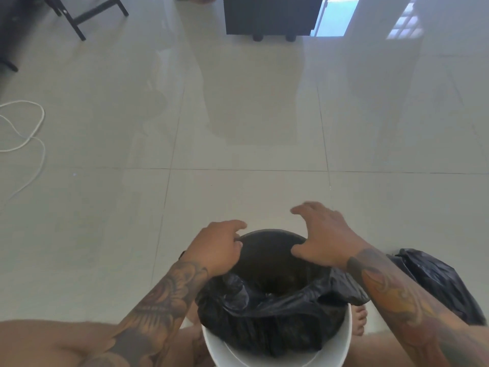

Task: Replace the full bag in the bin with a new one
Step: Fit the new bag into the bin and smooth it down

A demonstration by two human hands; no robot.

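A white bin [275,348] stands on the tiled floor [238,128] just in front of the person, between their bare legs, with a black bag [264,324] lining it. The bag's edge is folded down over the near part of the rim and hangs loose and crumpled there, while at the far rim it lies stretched along the edge. The left hand [219,247] is at the far left of the rim, its fingers curled and pinching the bag's edge there. The right hand [322,234] hovers over the far right of the rim with fingers spread and relaxed; its thumb reaches down to the bag's edge, and it grips nothing. A second black bag [436,282], bunched up, lies on the floor just right of the bin, partly behind the right forearm. Farther off are a white cord [31,139] at the left, dark chair legs [76,19] and a dark cabinet [270,14] on castors.
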